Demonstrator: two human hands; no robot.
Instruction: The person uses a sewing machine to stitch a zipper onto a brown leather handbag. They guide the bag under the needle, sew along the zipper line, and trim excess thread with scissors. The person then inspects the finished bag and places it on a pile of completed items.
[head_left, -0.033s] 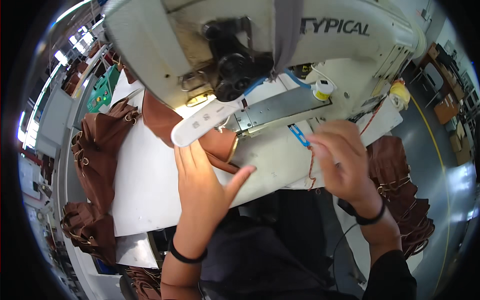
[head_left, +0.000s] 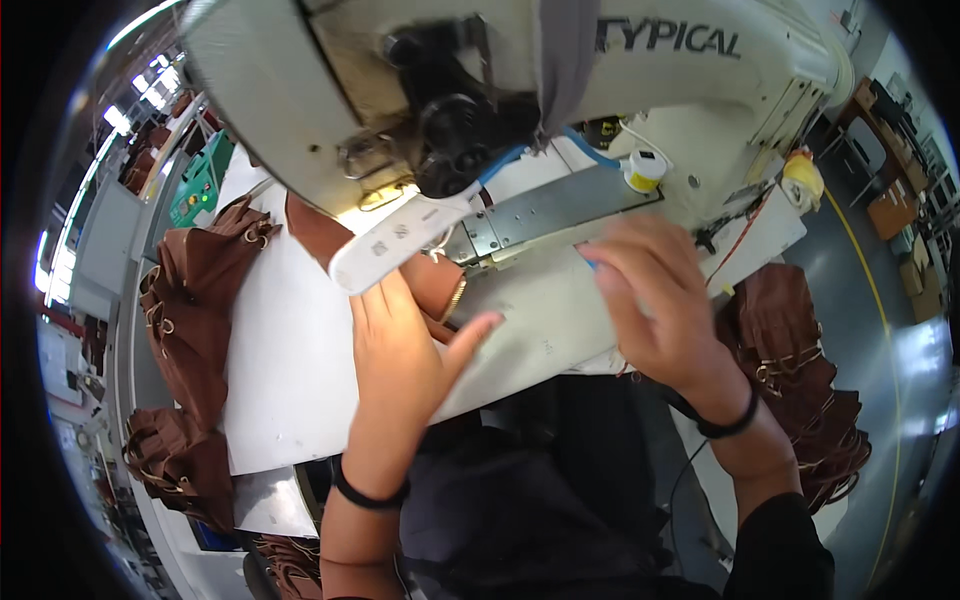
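Note:
My left hand (head_left: pixel 395 345) lies flat with its thumb spread, its fingertips on a brown leather piece (head_left: pixel 437 285) with a gold zip at its edge. The fingertips run under a long white rounded bar (head_left: pixel 385 245) below the sewing machine's (head_left: pixel 690 85) head. My right hand (head_left: pixel 665 305), somewhat blurred, has its thumb and forefinger brought together around blue thread snips (head_left: pixel 592 265). Most of the snips is hidden behind these fingers. The leather reaches in behind the white bar, beside the metal bed plate (head_left: pixel 560 215).
Brown leather bags (head_left: pixel 195 320) with gold rings lie along the left of the white table (head_left: pixel 285 390). More brown leather pieces (head_left: pixel 790 350) are stacked at the right. A small white bottle (head_left: pixel 645 170) stands on the machine bed, and a yellow-white thread cone (head_left: pixel 803 180) is farther right.
My right hand has moved left and slightly up, over the blue snips that lay uncovered on the table before. The left hand stays on the leather, and the whole view has shifted slightly.

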